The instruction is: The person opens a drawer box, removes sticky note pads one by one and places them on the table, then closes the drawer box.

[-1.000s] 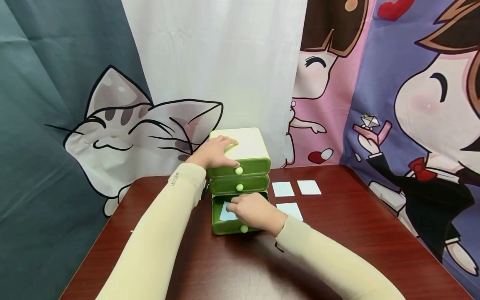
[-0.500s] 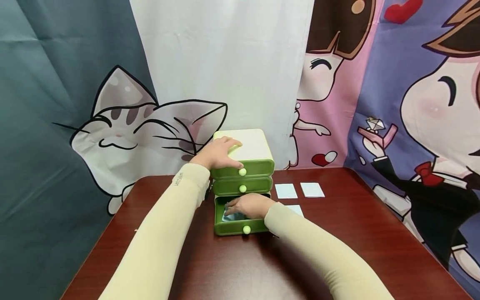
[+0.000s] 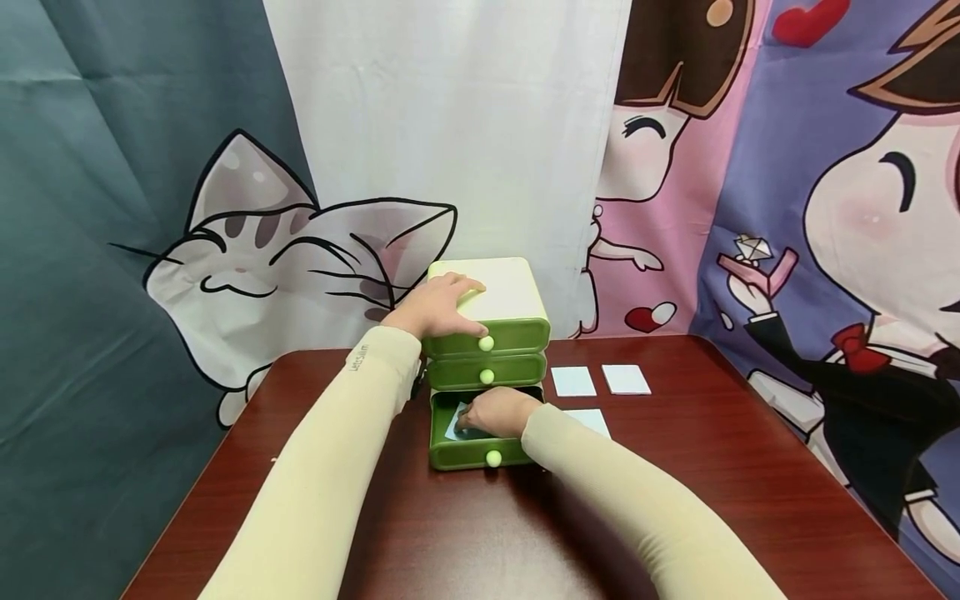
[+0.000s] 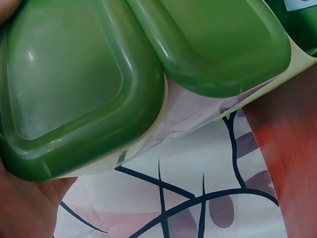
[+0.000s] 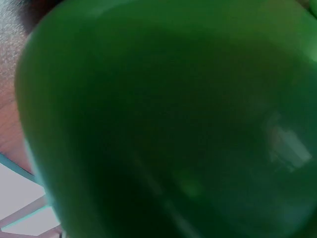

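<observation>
My left hand (image 3: 438,307) holds the top left corner of a small cream-and-green drawer unit (image 3: 506,287), fingers over its top and thumb at the front. In the left wrist view, part of that hand (image 4: 37,206) shows behind the upper green drawer front (image 4: 69,74). The bottom drawer (image 3: 457,457) is pulled out. Inside it my right hand (image 3: 501,412) reaches down, fingers bent, fingertips right at a light blue paper square (image 3: 452,427). I cannot tell whether it pinches anything. A green drawer surface (image 5: 173,99) fills most of the right wrist view.
Right of the unit on the dark red table (image 3: 720,467) lie a pale paper square (image 3: 573,382), a white stack of squares (image 3: 626,379) and another pale square (image 3: 588,421), partly behind the right sleeve. A printed cartoon curtain (image 3: 450,125) hangs behind the table.
The right hand has moved lower into the bottom drawer, and its fingers, flatter over the blue paper half a second ago, are now bent. The left hand keeps its hold; the view shifted slightly.
</observation>
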Available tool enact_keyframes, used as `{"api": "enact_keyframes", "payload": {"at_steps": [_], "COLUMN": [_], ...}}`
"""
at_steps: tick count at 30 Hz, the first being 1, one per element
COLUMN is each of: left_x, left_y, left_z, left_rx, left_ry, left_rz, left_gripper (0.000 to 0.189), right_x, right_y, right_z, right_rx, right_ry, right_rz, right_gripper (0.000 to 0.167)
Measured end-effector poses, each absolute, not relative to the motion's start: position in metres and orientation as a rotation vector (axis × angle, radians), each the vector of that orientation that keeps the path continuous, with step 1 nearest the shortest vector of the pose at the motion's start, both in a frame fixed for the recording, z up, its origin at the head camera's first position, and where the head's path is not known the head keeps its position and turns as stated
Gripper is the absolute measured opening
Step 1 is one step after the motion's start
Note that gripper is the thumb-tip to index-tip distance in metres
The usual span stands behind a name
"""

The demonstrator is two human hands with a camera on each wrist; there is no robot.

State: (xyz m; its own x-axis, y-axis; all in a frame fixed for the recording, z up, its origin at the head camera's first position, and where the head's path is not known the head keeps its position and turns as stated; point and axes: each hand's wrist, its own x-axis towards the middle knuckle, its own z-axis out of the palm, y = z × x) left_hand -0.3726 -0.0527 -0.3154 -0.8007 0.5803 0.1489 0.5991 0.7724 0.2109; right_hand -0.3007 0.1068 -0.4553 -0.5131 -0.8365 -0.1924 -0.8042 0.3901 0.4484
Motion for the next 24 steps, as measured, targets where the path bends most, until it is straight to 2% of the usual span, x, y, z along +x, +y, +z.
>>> {"api": "enact_keyframes", "payload": {"at_steps": [12,19,24], "left_x": [-0.374,-0.372,-0.372], "left_y": [-0.049,-0.049,-0.051], "left_z": [-0.312,-0.311,-0.313], "left_rx": [-0.970,-0.982,-0.979], "left_ry": [-2.880,-2.890,-2.893], "left_rz": [-0.382,-0.383,-0.375], "left_gripper": [0.085,0.085,0.085], "right_x": [-0.306,-0.302,-0.294], "right_y": [0.116,0.129,0.142], "right_z": [-0.457,-0.449,-0.438], "right_rx": [1.520,1.501,1.479], "right_ry": [-2.533,-2.638,-2.618], "right_rz": [-0.591,-0.300,-0.109], "right_gripper": [0.020,0.032,0.034]}}
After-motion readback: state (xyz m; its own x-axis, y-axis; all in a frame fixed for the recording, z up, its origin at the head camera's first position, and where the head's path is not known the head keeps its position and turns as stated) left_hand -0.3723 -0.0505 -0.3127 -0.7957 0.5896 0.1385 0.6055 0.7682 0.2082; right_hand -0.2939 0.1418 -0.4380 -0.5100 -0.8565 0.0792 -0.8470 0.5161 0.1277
